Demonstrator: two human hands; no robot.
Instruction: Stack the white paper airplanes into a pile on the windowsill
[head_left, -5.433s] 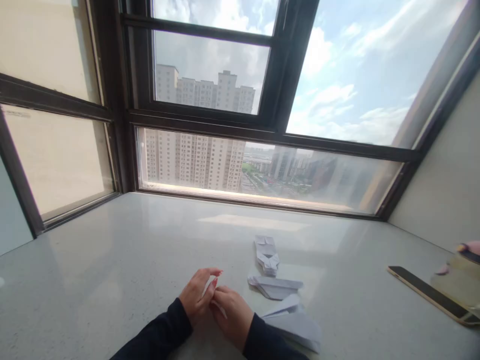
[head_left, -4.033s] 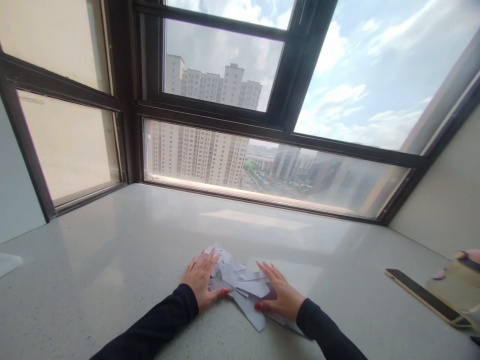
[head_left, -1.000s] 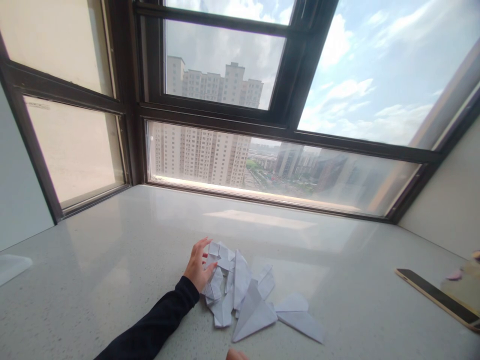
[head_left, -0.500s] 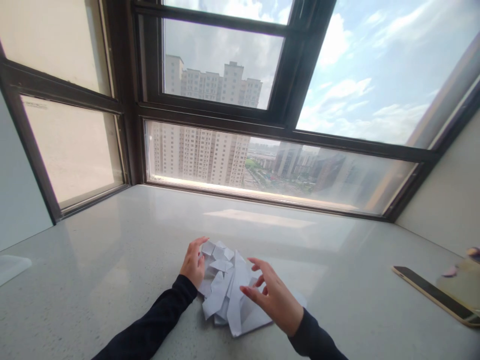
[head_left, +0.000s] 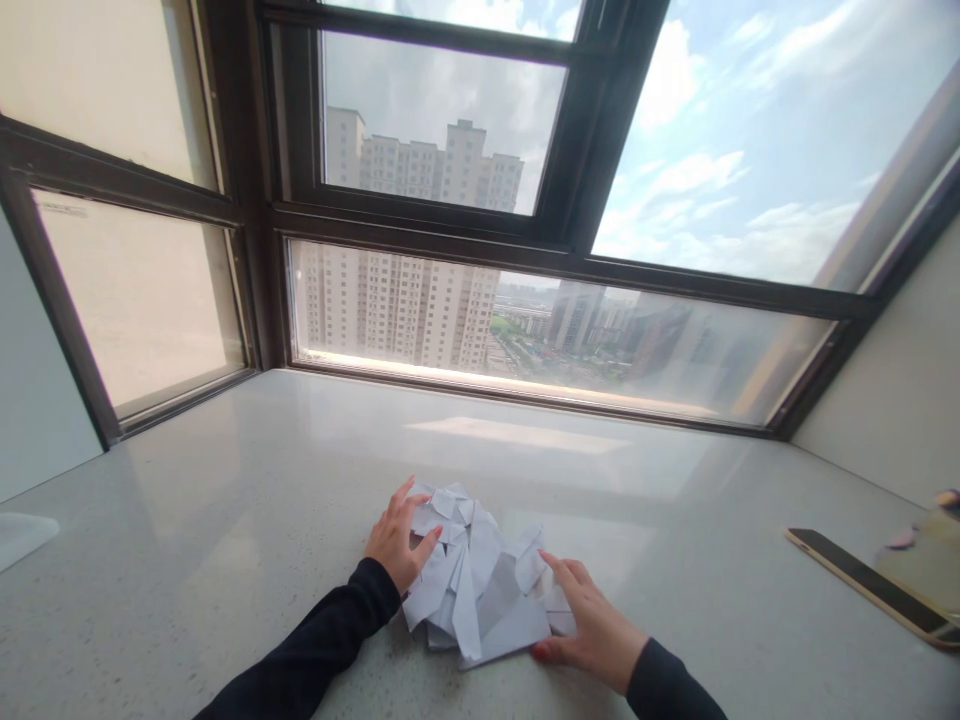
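Observation:
A loose heap of cut white paper pieces (head_left: 469, 570) lies on the pale speckled stone sill in front of me. My left hand (head_left: 401, 540) rests at the heap's left side, fingers apart, with thumb and fingertips touching the paper scraps there. On the right side, my right hand (head_left: 589, 620) is spread around the heap's edge, its index finger at a small paper piece (head_left: 529, 560) and its thumb near the front corner of a larger folded sheet (head_left: 514, 630). The pieces overlap, so the lower ones are hidden.
A phone (head_left: 877, 585) with a gold edge lies at the far right, beside a partly blurred, yellowish object (head_left: 926, 560). At the left edge is a translucent white plastic item (head_left: 26, 538). Dark-framed windows (head_left: 555, 250) bound the stone sill (head_left: 300, 480) at the back.
My right hand has moved right and down from above the heap to its right edge. The left hand's fingers have come over the left scraps. Some pieces at the right have shifted.

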